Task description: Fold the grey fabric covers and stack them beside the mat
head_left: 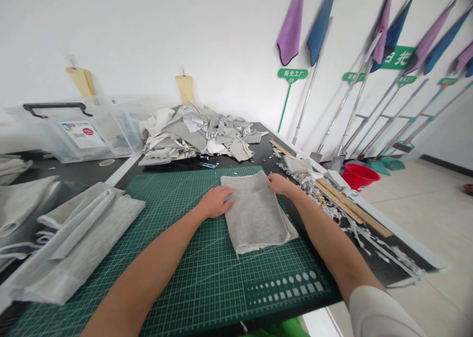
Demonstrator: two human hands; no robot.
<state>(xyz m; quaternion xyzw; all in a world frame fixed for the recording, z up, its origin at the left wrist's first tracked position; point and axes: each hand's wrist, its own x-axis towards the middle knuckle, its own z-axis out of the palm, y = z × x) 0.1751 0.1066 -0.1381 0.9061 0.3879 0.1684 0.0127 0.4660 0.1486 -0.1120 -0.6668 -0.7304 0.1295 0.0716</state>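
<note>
A folded piece of grey fabric [254, 211] lies on the green cutting mat [192, 258]. My left hand [215, 201] rests on the fabric's left edge, fingers curled over it and pressing it down. My right hand [280, 183] holds the fabric's far right corner, fingers closed on it. Both forearms reach across the mat from the near edge.
A heap of grey and white fabric scraps [195, 132] sits at the back of the table. Stacked grey fabric pieces [70, 228] lie at the left. A clear plastic bin [81, 130] stands behind them. Wooden rulers [332, 191] and trimmings line the right edge. A red bucket [360, 175] stands on the floor.
</note>
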